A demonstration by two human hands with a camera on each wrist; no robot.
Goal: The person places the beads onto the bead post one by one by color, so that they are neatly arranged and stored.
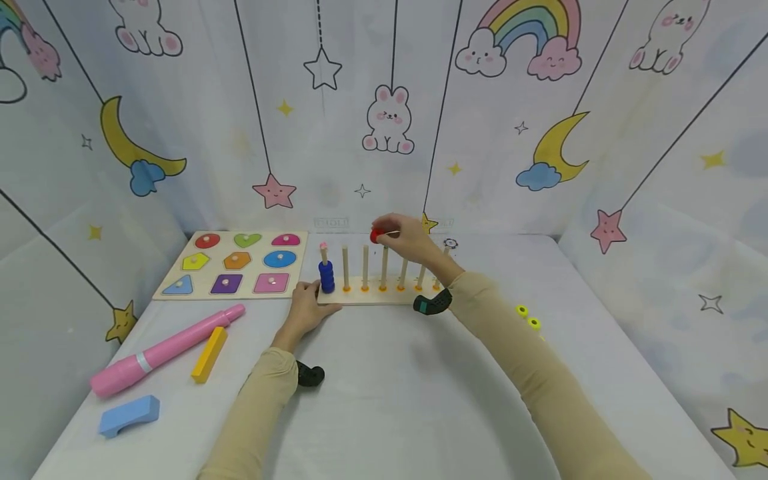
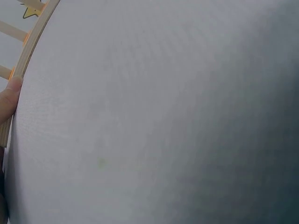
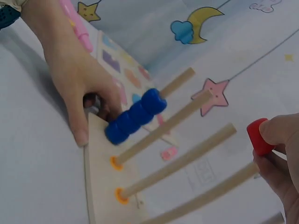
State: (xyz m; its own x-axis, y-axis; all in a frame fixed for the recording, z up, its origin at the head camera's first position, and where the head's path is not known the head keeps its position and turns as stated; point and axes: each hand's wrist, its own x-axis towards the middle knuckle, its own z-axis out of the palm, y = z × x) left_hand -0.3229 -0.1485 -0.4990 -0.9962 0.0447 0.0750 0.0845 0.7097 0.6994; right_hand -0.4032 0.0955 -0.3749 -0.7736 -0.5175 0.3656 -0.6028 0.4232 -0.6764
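A wooden peg board (image 1: 372,299) with a row of upright pegs stands near the back of the table. My left hand (image 1: 305,309) grips its left end, the thumb along the front edge. Stacked blue beads (image 1: 327,277) sit on the leftmost peg; the pegs beside it carry no beads. Between thumb and fingers, my right hand (image 1: 411,239) pinches a red bead (image 3: 260,136). That bead is held up near the tops of the middle pegs, apart from them as far as the right wrist view shows. The left wrist view catches only the left thumb (image 2: 9,100) and the board's edge.
Left of the pegs lies a shape puzzle board (image 1: 216,260) with colored pieces. Nearer on that side are a pink tube-shaped toy (image 1: 174,347), a yellow block (image 1: 210,355) and a blue arched block (image 1: 129,417). Small yellow beads (image 1: 534,324) lie beyond the right forearm.
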